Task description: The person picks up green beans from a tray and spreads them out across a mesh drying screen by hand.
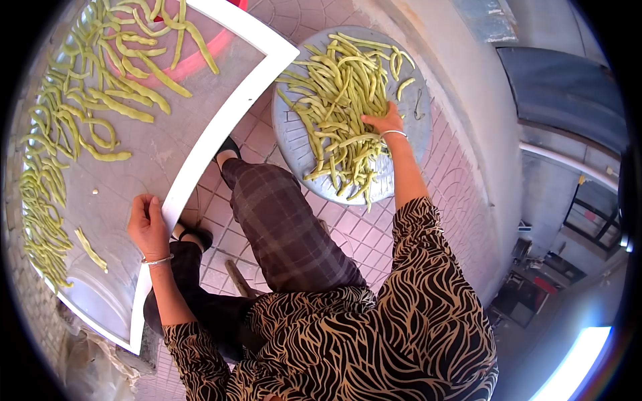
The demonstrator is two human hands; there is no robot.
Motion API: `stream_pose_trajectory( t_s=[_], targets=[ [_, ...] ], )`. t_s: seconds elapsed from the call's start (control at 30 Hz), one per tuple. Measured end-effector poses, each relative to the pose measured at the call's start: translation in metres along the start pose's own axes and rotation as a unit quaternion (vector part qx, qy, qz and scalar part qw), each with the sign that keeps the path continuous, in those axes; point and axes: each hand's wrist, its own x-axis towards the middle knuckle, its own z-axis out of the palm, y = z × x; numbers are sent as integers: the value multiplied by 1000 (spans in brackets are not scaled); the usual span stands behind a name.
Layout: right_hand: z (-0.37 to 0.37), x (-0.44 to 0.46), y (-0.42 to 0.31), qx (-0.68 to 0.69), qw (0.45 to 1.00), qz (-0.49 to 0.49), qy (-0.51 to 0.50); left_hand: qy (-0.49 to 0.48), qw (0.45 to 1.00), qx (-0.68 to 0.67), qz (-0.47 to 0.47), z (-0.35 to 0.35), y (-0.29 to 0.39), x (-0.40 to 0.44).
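Observation:
My left hand [148, 224] is over the white-framed mesh screen [221, 127], beside its near edge. Its fingers are curled in, and anything inside them is hidden. A lone green bean [90, 250] lies on the mesh to the left of this hand. My right hand [385, 121] rests at the right side of a heap of green beans [344, 87], thumb stretched out from the fingers, touching the beans. Nothing is visibly gripped there. The heap lies on a round grey plastic stool or table top [287, 144].
Many green beans [67, 134] are spread along the far side of the screen. Something red [200, 60] shows through the mesh. My knee [281, 220] is between screen and round top. Pink paving [441, 174] and a wall [455, 87] lie to the right.

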Motion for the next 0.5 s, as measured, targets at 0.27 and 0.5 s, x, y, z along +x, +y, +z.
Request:
stream_pose_trajectory(
  t_s=[0.27, 0.5],
  targets=[
    [5, -4, -8, 31, 998, -10, 58, 14, 999, 35, 8, 1, 0, 1],
    [-3, 4, 3, 136, 990, -11, 29, 30, 998, 34, 32, 0, -1, -3]
  ],
)
